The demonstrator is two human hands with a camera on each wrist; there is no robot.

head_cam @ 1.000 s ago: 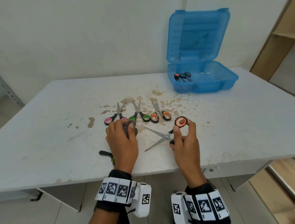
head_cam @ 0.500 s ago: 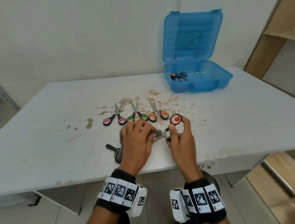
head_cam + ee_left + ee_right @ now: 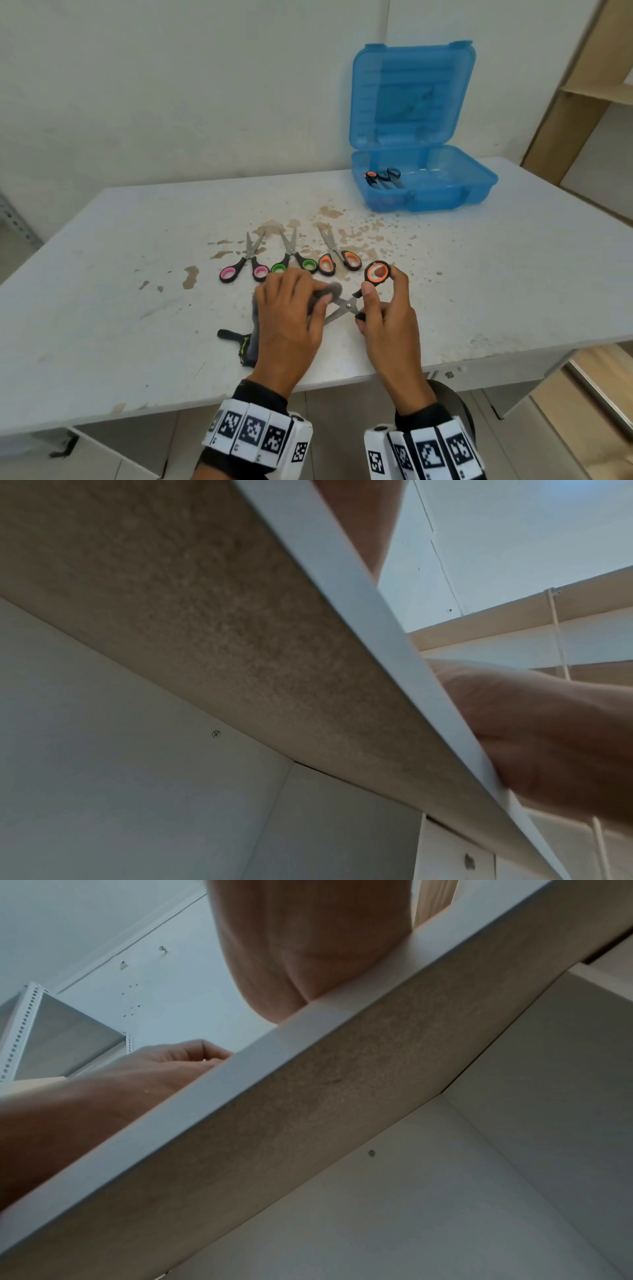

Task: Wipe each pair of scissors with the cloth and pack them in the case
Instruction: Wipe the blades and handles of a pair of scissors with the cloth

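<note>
My right hand [image 3: 380, 301] grips the handles of an orange-ringed pair of scissors [image 3: 346, 305], spread wide, one ring [image 3: 376, 272] raised. My left hand [image 3: 291, 308] holds a grey cloth [image 3: 329, 291] around one blade, close to the pivot; most of both blades is hidden. Three more pairs lie in a row behind: pink-handled [image 3: 245, 267], green-handled [image 3: 295, 258] and orange-handled [image 3: 337, 253]. The open blue case [image 3: 455, 192] stands at the back right with scissors [image 3: 383, 176] inside. Both wrist views look up from below the table edge [image 3: 394, 647] and show only wrists.
Brown stains [image 3: 359, 233] spot the white table [image 3: 102, 274] around the scissors. A black strap with yellow marks [image 3: 236, 337] lies by my left hand near the front edge. A wooden shelf unit [image 3: 582, 85] stands at the right.
My left hand has come right with the cloth, from beside the blade tips onto a blade and up towards the pivot. The right hand keeps holding the open scissors.
</note>
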